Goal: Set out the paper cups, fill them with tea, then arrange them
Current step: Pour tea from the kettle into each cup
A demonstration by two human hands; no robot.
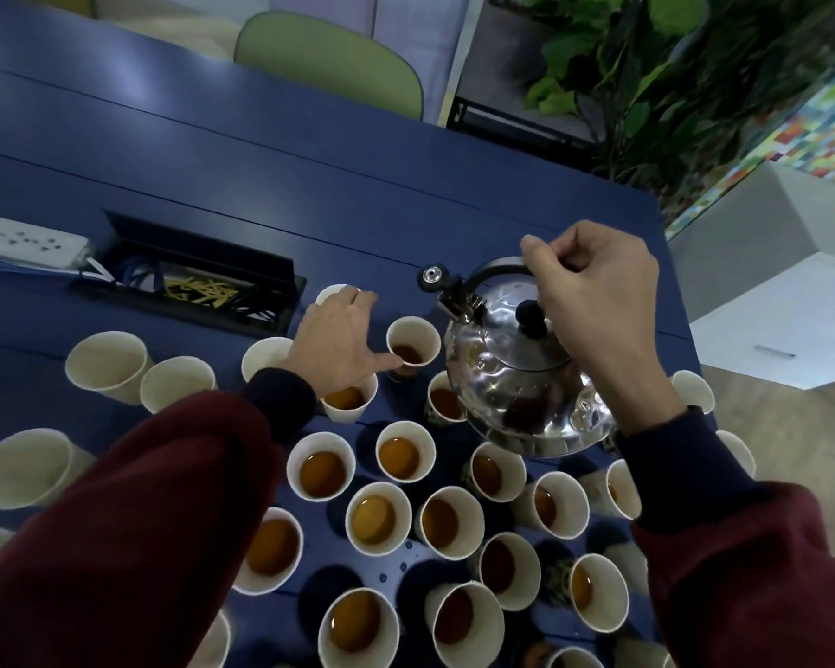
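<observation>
— What is seen nearest?
— 2 dark red sleeves [131,523] are seen at the bottom edge. Between them, a cluster of paper cups [321,467] filled with brown tea is set out on the blue surface [309,185].
— How is the kettle held?
— The steel kettle [517,378] is held above the right part of the cluster. Its black handle is gripped from above by the curled fingers of the right hand [594,301]. The spout is pointed away toward the far left, with its cap flipped up.
— And the left hand?
— The left hand [343,344] is held palm down over the surface, its fingers spread and nearly straight, with nothing grasped. Its thumb is laid against the side of a partly filled cup [413,337] that is stood just beside the spout.
— Are unfilled ones seen?
— Empty cups [107,361] are stood at the left, apart from the filled ones. An open cable box [198,277] and a white power strip [25,241] are seen beyond them
</observation>
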